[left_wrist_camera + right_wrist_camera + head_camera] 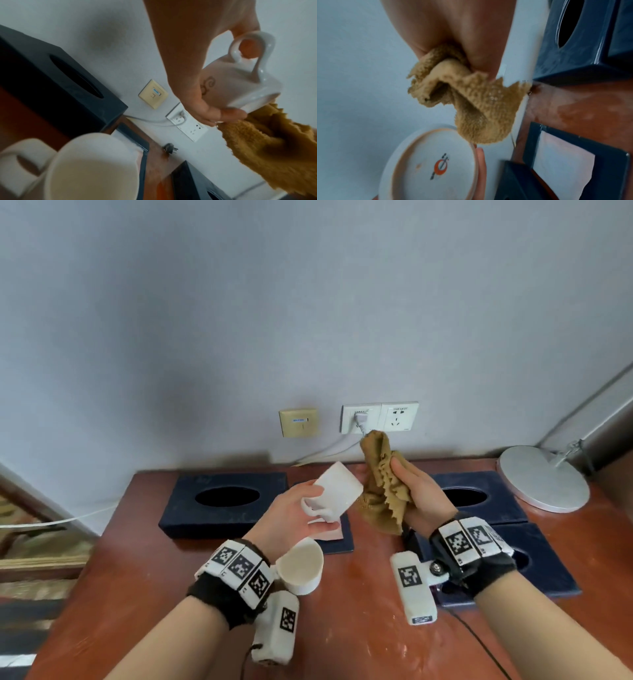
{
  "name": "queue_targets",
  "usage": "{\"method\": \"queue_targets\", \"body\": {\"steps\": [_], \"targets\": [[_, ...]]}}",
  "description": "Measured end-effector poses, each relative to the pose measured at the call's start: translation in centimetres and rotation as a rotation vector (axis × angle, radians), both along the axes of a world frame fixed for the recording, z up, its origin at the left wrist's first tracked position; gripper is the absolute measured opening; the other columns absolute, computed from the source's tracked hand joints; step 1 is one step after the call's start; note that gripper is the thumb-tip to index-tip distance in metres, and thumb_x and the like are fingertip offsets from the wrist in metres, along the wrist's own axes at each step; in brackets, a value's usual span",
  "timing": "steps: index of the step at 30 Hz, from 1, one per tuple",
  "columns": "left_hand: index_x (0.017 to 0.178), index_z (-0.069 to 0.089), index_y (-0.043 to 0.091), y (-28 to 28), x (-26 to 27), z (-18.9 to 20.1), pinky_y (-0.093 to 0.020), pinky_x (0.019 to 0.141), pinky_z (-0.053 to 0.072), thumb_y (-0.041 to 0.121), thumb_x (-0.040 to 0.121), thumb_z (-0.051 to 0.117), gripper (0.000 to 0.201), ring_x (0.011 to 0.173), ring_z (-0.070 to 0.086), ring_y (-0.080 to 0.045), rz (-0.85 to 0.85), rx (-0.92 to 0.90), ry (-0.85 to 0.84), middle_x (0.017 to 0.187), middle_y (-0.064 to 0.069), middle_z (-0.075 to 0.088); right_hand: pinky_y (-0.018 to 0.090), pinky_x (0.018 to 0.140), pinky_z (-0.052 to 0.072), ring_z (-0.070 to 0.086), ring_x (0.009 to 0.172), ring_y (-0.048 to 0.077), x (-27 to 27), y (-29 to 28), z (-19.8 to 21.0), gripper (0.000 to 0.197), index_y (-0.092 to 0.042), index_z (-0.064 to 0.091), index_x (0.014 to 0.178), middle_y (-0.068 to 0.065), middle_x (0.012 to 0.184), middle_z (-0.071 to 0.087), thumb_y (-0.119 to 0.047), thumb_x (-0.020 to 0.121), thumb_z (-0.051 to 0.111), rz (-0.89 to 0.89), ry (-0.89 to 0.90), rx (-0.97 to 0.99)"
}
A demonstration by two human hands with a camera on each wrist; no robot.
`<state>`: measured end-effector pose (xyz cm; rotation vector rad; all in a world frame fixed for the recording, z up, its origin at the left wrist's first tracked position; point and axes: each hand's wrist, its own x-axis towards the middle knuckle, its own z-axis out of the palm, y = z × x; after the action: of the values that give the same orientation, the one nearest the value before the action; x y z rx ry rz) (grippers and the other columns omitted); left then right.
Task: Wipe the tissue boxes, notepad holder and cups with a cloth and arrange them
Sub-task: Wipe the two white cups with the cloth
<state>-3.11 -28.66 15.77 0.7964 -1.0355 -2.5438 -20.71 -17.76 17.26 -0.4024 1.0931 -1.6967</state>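
Mug (337, 491) held tipped above the desk (359, 611) in left hand (294, 518), fingers curled round it; cloth (380, 491) bunched in right hand (423, 498), touching its base. Could have slipped under hard wiping and struck the second mug (301, 565) below

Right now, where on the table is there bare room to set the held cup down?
The left hand holds the cup. Bare wood lies along the near edge between the forearms, and in front of the left tissue box. It is crowded around the notepad holder, the second cup and the right tissue boxes.
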Motion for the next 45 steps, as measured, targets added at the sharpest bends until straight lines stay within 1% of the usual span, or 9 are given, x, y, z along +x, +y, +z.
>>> {"method": "queue_targets", "body": {"steps": [6,10,15,21,25,27,32,37,45], "targets": [[0.094,0.057,0.008,-1.3,1.2,0.0,-0.038,0.071,0.055,0.02,0.054,0.074,0.045,0.089,0.06,-0.03,0.138,0.036,0.014,0.096,-0.012,0.059,0.032,0.071,0.056,0.068,0.08,0.017,2.3,-2.1,0.2,0.038,-0.006,0.046,0.131,0.009,0.104,0.066,-0.023,0.1,0.032,-0.118,-0.045,-0.097],[0.109,0.059,0.006,-1.1,0.2,-0.2,-0.042,0.091,0.052,0.029,0.075,0.069,0.043,0.106,0.061,-0.032,0.242,-0.038,0.003,0.116,-0.014,0.062,0.031,0.104,0.043,0.054,0.12,0.014,4.7,-2.5,0.0,0.04,-0.016,0.04,0.139,0.002,0.134,0.053,-0.019,0.099,0.038,-0.112,0.398,-0.054],[0.127,0.057,0.01,-0.1,-0.6,-0.1,-0.034,0.089,0.053,0.044,0.081,0.054,0.057,0.116,0.059,-0.026,0.275,-0.072,0.023,0.123,-0.013,0.064,0.031,0.109,0.037,0.044,0.126,0.003,7.2,-2.9,-1.0,0.043,-0.049,0.04,0.125,-0.009,0.137,0.048,-0.028,0.09,0.055,-0.038,0.879,-0.015],[0.121,0.052,0.008,-0.8,-0.4,-0.3,-0.042,0.095,0.048,0.047,0.093,0.046,0.049,0.111,0.058,-0.032,0.4,0.101,0.012,0.123,-0.017,0.061,0.042,0.095,0.049,0.063,0.1,0.022,6.2,-3.3,-0.6,0.027,-0.011,0.057,0.12,0.009,0.109,0.067,-0.016,0.096,0.046,-0.21,0.394,0.055],[0.116,0.049,0.01,-1.0,-0.4,0.7,-0.023,0.066,0.058,0.013,0.101,0.038,0.018,0.08,0.07,-0.008,0.343,0.153,0.09,0.101,-0.014,0.06,0.052,0.092,0.046,0.06,0.102,0.032,4.7,-3.2,-1.8,0.03,-0.015,0.054,0.12,0.014,0.112,0.061,-0.027,0.099,0.037,-0.234,-0.083,0.044],[0.124,0.047,-0.001,-0.5,-0.6,1.3,-0.013,0.053,0.052,0.001,0.102,0.033,0.027,0.062,0.066,0.003,0.321,0.087,0.023,0.091,-0.008,0.057,0.049,0.093,0.046,0.06,0.104,0.031,5.0,-3.2,-2.3,0.034,-0.014,0.052,0.126,0.015,0.114,0.063,-0.028,0.099,0.035,-0.192,-0.108,0.057],[0.122,0.049,0.004,-1.4,-1.9,-0.4,-0.049,0.073,0.057,0.024,0.099,0.043,0.031,0.104,0.061,-0.036,0.426,-0.014,-0.348,0.121,-0.023,0.058,0.034,0.076,0.055,0.067,0.087,0.018,5.8,-3.4,-3.2,0.027,-0.021,0.059,0.108,0.005,0.097,0.071,-0.027,0.1,0.034,-0.105,-0.137,0.078],[0.104,0.041,0.017,-2.4,-2.4,-0.6,-0.047,0.079,0.056,0.03,0.097,0.045,0.015,0.096,0.056,-0.028,0.506,-0.44,-0.655,0.123,-0.015,0.045,0.044,0.095,0.045,0.06,0.099,0.027,5.9,-3.1,-3.4,0.031,-0.016,0.056,0.119,0.014,0.108,0.064,-0.028,0.099,0.036,-0.139,-0.177,0.069],[0.115,0.054,0.016,-0.7,-2.4,0.5,-0.04,0.089,0.052,0.054,0.087,0.05,0.048,0.103,0.061,-0.023,0.458,-0.285,-0.381,0.114,-0.007,0.06,0.034,0.085,0.053,0.065,0.092,0.019,6.0,-3.5,-2.9,0.031,-0.014,0.054,0.123,0.008,0.105,0.067,-0.026,0.098,0.038,-0.14,-0.022,0.001]]}}
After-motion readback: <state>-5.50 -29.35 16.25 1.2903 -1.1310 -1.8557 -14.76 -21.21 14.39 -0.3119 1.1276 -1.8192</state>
